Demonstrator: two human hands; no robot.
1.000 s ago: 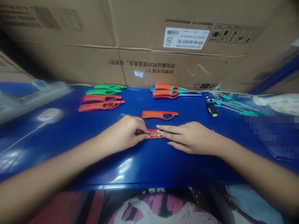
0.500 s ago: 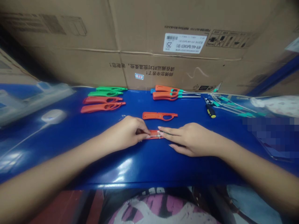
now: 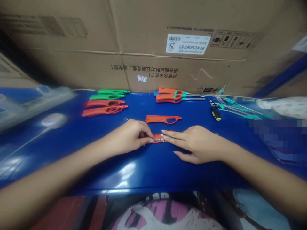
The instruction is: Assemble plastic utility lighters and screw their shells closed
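An orange plastic lighter shell lies on the blue table between my hands, mostly hidden by them. My left hand has its fingers curled and pinched on the shell's left end. My right hand lies flat over the shell's right part, fingers stretched out and pressing on it near a small metal piece. A second orange shell half lies loose just behind.
At the back left lie two green and two red shells. Finished orange lighters sit at the back centre. A yellow-handled screwdriver and teal rods lie right. Cardboard boxes wall off the rear. A white device sits left.
Hardly anything has moved. My right hand's thumb has spread slightly outward; both hands stay on the orange shell.
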